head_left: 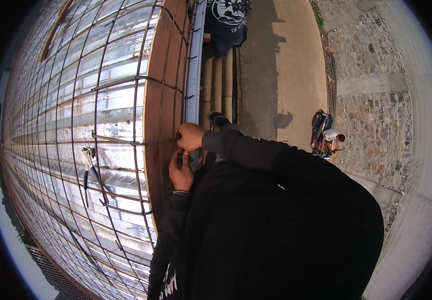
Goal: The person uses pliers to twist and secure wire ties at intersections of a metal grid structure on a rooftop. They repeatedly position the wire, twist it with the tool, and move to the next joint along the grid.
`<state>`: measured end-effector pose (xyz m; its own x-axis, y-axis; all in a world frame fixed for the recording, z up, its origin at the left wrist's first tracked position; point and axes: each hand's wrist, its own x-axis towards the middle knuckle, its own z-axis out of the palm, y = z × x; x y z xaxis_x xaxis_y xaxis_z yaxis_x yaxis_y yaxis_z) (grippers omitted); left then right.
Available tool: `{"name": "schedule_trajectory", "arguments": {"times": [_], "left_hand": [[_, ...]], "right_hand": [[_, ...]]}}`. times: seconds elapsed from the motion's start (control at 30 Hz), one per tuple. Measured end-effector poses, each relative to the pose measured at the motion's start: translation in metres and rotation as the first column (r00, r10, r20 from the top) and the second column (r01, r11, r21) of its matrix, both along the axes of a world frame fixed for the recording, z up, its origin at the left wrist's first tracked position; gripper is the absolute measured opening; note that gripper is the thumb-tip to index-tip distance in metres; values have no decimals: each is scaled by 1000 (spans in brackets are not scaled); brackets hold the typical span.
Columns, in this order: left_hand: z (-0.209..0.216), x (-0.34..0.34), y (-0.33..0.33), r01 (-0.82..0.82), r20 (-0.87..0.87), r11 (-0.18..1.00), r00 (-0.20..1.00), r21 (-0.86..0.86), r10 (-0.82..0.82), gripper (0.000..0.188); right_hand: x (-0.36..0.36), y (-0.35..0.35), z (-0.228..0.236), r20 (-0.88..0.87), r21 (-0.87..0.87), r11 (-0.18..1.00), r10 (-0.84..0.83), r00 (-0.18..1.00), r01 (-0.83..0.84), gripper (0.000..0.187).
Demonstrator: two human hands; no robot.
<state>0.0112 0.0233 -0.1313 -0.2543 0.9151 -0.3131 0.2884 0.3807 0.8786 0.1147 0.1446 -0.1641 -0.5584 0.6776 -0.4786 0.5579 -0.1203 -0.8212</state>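
Rebar mesh (96,90), extending left from the hands; bars too dim toward the rim to count. Left of the hands, 1 pair of pliers (88,159). Left hand (181,171) curled, right hand (190,136) closed, 2 together at the mesh's edge; anything gripped is hidden. Far right of them, 1 person (331,135), small, indistinct.

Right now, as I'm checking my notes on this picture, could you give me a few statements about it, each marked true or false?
1. Pliers lie on the metal grid. True.
2. The left hand holds those pliers. False: it is apart from them, close to the right hand.
3. Bars of the grid cross over the wooden board. True.
4. The distant person is at the picture's left. False: the person is at the right, near the stonework.
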Motion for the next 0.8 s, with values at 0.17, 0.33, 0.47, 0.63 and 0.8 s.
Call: {"name": "schedule_trajectory", "arguments": {"times": [0.17, 0.33, 0.47, 0.63, 0.8], "left_hand": [[1, -16, -5, 117, -53, 988, 991, -100, -123, 35], [14, -19, -6, 161, 17, 979, 987, -125, -160, 35], [21, -21, -12, 152, 38, 983, 988, -105, -149, 36], [80, -18, -10, 302, 211, 938, 941, -172, -264, 42], [156, -13, -11, 414, 364, 895, 870, -169, -333, 44]], "right_hand": [[-7, -4, 27, 177, 118, 985, 103, 979, -125, 21], [-4, 14, -41, -223, -690, 724, -219, 950, 5, 17], [1, 9, -68, -259, -960, 223, -457, 851, -172, 15], [2, 1, -70, -361, -835, 542, -398, 843, -102, 18], [6, 8, -32, -274, -88, 976, 169, 947, -200, 22]]}}
